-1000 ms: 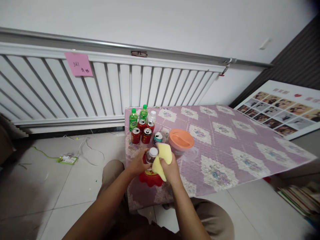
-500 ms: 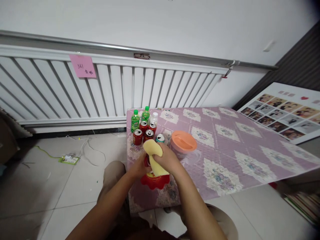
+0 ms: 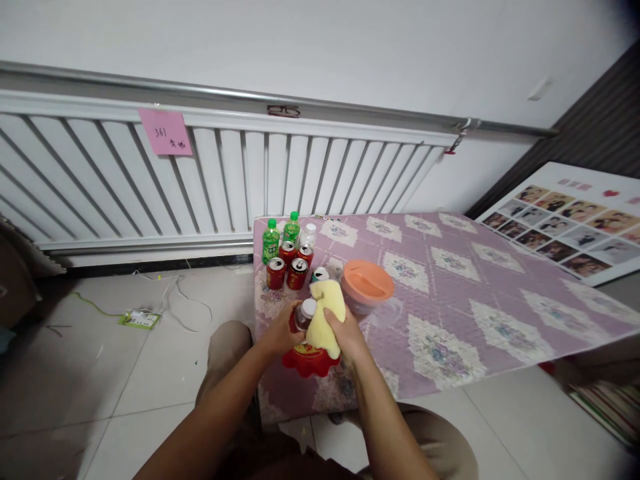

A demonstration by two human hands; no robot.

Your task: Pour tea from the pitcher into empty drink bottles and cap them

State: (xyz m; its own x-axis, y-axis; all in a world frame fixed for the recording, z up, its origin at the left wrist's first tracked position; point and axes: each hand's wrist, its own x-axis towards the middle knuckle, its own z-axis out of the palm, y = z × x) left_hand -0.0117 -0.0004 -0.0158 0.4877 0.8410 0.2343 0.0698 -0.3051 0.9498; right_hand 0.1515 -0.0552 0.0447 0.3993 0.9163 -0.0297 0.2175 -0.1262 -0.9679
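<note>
My left hand [image 3: 281,333] is wrapped round a bottle [image 3: 304,313] with a white cap, held upright over a red scalloped tray [image 3: 311,365]. In my right hand [image 3: 346,333] a yellow cloth [image 3: 327,310] is gripped, lying against the bottle's right side. Just beyond are red cans [image 3: 297,274] and a can with a teal side [image 3: 320,275], partly behind the cloth. Green-capped bottles [image 3: 271,241] and a clear bottle [image 3: 308,237] with a white cap stand behind the cans.
An orange-lidded tub [image 3: 367,283] stands right of the cans on the table's purple floral cloth [image 3: 425,267]. Behind the table is a white radiator [image 3: 225,167]. A power strip [image 3: 140,319] with cables lies on the floor at left.
The yellow cloth has moved right and off the bottle's top, so the white cap now shows. My right hand has shifted slightly right and down.
</note>
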